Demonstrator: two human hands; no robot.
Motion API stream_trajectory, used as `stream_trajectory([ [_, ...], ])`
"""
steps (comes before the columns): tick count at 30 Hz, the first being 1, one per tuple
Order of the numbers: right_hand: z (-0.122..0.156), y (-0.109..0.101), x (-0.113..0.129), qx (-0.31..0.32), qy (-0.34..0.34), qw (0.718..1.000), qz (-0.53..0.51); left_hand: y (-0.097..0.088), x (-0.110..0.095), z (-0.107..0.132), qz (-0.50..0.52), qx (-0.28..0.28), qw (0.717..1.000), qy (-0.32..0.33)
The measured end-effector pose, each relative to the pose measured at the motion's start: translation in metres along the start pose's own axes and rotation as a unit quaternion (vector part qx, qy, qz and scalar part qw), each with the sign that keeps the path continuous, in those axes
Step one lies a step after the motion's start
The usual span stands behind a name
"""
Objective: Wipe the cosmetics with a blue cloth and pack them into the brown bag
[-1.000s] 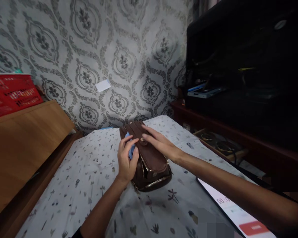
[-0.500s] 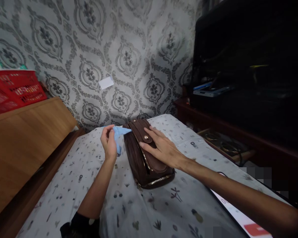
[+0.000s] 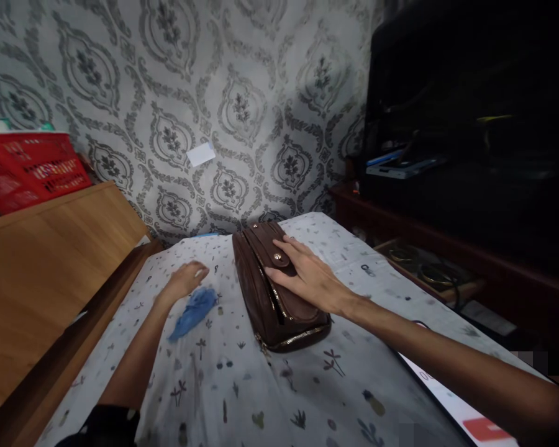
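A brown leather bag (image 3: 254, 285) with gold zips and a round gold stud lies on the patterned sheet. My right hand (image 3: 307, 276) rests on its top with fingers spread flat, gripping nothing. To the left of the bag, my left hand (image 3: 186, 278) is held over the sheet with loosely bent fingers and holds nothing. Just below that hand is a crumpled blue cloth (image 3: 193, 313), apart from the fingers. One zip along the bag's upper side stands partly open; its inside is hidden.
The patterned sheet (image 3: 242, 397) spreads under everything. At left, a red basket (image 3: 37, 167) stands above a wooden board (image 3: 51, 261). A dark television (image 3: 456, 93) and an open drawer (image 3: 414, 267) with cables are at right. A lit screen (image 3: 447, 391) lies beneath my right forearm.
My left hand has let go of the blue cloth and moved left, away from the bag. The cloth is now lower and further left. My right hand stays on the bag.
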State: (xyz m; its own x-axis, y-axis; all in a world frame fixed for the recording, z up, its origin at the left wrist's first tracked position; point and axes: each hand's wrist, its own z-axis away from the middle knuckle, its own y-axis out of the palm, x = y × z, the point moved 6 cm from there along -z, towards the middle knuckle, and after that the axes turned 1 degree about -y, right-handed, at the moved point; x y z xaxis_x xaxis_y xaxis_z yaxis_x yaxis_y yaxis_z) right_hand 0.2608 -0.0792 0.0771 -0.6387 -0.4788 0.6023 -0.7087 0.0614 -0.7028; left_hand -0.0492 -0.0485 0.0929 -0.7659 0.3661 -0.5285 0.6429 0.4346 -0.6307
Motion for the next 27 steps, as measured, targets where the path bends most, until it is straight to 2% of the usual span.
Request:
stream_trajectory([
  [2,0.001,-0.001,0.005,0.012,0.017,1.000,0.020,0.034,0.005,-0.022,0.025,0.084,0.994,-0.071],
  [6,0.005,-0.004,0.019,0.034,0.036,0.996,0.075,0.098,0.009,-0.068,0.084,0.157,0.959,-0.220],
  [8,0.006,-0.005,0.023,0.030,0.033,0.995,0.087,0.123,0.010,-0.078,0.116,0.193,0.935,-0.275],
  [10,0.007,-0.004,0.022,0.017,0.030,0.996,0.085,0.136,0.013,-0.082,0.143,0.217,0.914,-0.311],
  [13,0.009,-0.002,0.016,-0.002,0.022,0.997,0.075,0.141,0.018,-0.085,0.163,0.231,0.896,-0.342],
  [17,0.010,0.000,0.014,-0.010,0.010,0.998,0.067,0.141,0.022,-0.094,0.152,0.235,0.888,-0.365],
  [22,0.009,-0.002,0.017,-0.001,0.022,0.997,0.077,0.146,0.013,-0.107,0.108,0.237,0.889,-0.377],
  [27,0.010,-0.002,0.019,0.001,0.029,0.996,0.089,0.146,0.004,-0.109,0.098,0.223,0.900,-0.362],
])
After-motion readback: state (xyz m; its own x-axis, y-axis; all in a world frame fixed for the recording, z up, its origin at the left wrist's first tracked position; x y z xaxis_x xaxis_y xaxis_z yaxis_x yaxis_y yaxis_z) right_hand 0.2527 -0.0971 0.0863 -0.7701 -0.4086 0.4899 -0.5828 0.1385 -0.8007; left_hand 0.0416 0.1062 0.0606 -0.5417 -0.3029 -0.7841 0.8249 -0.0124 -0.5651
